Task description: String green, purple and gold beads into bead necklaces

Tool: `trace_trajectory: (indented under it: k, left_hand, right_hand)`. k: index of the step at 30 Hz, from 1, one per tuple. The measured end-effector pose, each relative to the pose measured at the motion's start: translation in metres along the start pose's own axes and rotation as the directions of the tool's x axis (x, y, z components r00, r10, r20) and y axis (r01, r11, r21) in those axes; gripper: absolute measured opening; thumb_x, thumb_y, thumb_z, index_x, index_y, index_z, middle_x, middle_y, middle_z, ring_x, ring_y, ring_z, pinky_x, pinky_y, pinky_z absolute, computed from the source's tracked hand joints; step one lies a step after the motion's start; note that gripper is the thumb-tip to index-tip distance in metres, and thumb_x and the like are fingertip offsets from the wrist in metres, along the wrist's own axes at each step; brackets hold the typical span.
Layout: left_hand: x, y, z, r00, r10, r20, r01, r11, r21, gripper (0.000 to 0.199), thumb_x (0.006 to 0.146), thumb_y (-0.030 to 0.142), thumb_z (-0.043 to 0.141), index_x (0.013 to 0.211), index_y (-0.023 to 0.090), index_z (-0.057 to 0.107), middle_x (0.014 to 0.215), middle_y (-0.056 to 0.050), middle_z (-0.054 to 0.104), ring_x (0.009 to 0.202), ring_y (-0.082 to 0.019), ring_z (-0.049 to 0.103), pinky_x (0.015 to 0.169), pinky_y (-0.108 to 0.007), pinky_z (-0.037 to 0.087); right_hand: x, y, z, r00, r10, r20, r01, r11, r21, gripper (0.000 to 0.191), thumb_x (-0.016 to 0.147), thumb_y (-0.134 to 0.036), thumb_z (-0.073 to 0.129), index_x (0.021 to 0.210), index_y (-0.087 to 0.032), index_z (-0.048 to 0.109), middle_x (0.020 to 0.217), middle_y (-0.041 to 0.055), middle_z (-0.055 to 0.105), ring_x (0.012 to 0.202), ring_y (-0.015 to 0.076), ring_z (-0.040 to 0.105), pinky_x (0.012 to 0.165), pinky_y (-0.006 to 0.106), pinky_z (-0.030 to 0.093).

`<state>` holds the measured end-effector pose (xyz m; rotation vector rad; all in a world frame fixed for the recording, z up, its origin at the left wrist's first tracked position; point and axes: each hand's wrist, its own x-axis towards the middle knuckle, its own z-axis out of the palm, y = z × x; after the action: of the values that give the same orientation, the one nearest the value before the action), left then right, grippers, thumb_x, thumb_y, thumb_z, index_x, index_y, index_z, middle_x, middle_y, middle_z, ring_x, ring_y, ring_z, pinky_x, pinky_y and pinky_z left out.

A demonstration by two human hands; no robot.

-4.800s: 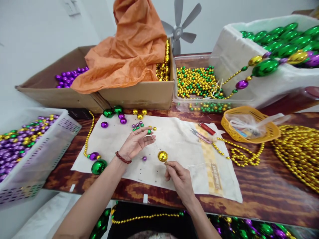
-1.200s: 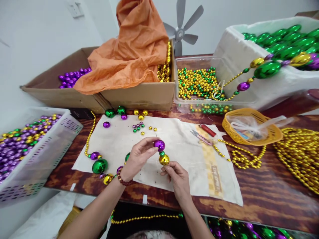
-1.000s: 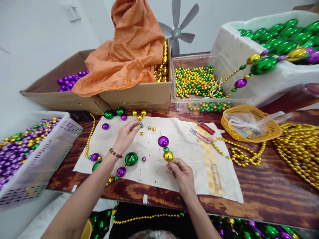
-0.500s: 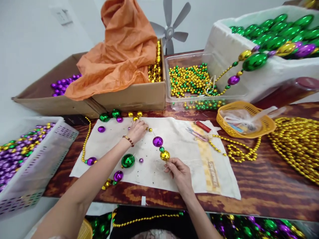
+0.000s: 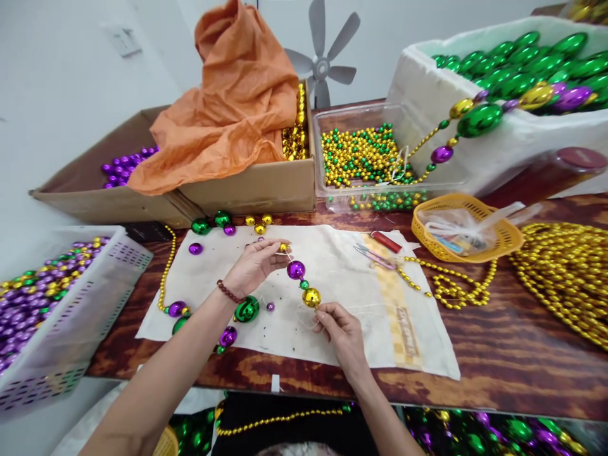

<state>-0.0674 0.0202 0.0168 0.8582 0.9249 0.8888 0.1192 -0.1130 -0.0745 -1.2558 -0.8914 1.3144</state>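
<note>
A small gold bead (image 5: 284,247) is pinched in the fingertips of my left hand (image 5: 256,263), beside the upper end of a thread. Below it on the thread come a purple ball (image 5: 296,270), a small green bead (image 5: 304,285) and a larger gold ball (image 5: 311,297). My right hand (image 5: 339,326) pinches the thread just under the gold ball. Both hands are over a white cloth (image 5: 361,342). A large green ball (image 5: 247,309) lies near my left wrist, with a small purple bead (image 5: 270,306) to its right.
Loose gold balls (image 5: 259,228) lie at the cloth's back edge. Scissors (image 5: 375,256) and a red-handled tool (image 5: 386,241) rest at the right, near a yellow basket (image 5: 468,253). A cardboard box (image 5: 247,187) and a clear bin (image 5: 327,183) stand behind.
My left hand has turned and come back from the cloth's far side to the thread's upper end, with a small gold bead in its fingers. My right hand has stayed nearly still.
</note>
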Motion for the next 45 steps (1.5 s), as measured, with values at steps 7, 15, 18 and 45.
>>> trace_trajectory:
  k: [7,15,18,45]
  left_hand:
    - [-0.005,-0.001,0.004,1.0,-0.009,-0.029,0.005,0.99,-0.141,0.022,0.083,0.025,0.078,0.1,0.011,0.076,0.092,-0.009,0.077,0.081,-0.018,0.074,0.08,-0.029,0.057]
    - [-0.007,-0.003,0.009,0.997,0.007,-0.075,-0.018,0.99,-0.14,0.024,0.081,0.026,0.08,0.1,0.013,0.075,0.095,-0.008,0.076,0.082,-0.017,0.074,0.08,-0.029,0.057]
    - [-0.007,-0.004,0.01,0.996,0.022,-0.085,-0.032,0.992,-0.126,0.025,0.079,0.027,0.081,0.099,0.014,0.075,0.093,-0.006,0.076,0.079,-0.017,0.074,0.078,-0.029,0.057]
    - [0.005,-0.044,0.086,0.941,0.051,0.336,-0.186,0.906,0.381,0.043,0.089,0.041,0.067,0.124,0.02,0.054,0.073,0.004,0.06,0.046,-0.007,0.056,0.036,-0.016,0.032]
  right_hand:
    - [-0.006,-0.001,-0.001,1.0,0.008,0.012,-0.007,1.0,-0.011,0.023,0.085,-0.039,0.065,0.075,-0.019,0.066,0.059,-0.0009,0.062,0.05,0.0107,0.049,0.051,0.024,0.037]
    - [-0.005,0.002,0.002,1.0,0.024,-0.002,-0.024,1.0,0.019,0.024,0.084,-0.04,0.067,0.073,-0.019,0.065,0.061,-0.0005,0.062,0.053,0.0121,0.054,0.05,0.023,0.038]
    - [-0.006,0.001,0.003,0.999,0.045,-0.01,-0.045,0.998,0.047,0.026,0.082,-0.042,0.069,0.072,-0.018,0.066,0.063,0.0003,0.062,0.054,0.0123,0.056,0.048,0.022,0.036]
    - [0.051,-0.072,-0.038,0.993,-0.114,-0.044,0.12,0.979,0.166,0.026,0.073,-0.042,0.078,0.084,-0.021,0.069,0.052,-0.0056,0.056,0.041,0.0067,0.041,0.039,0.019,0.023]
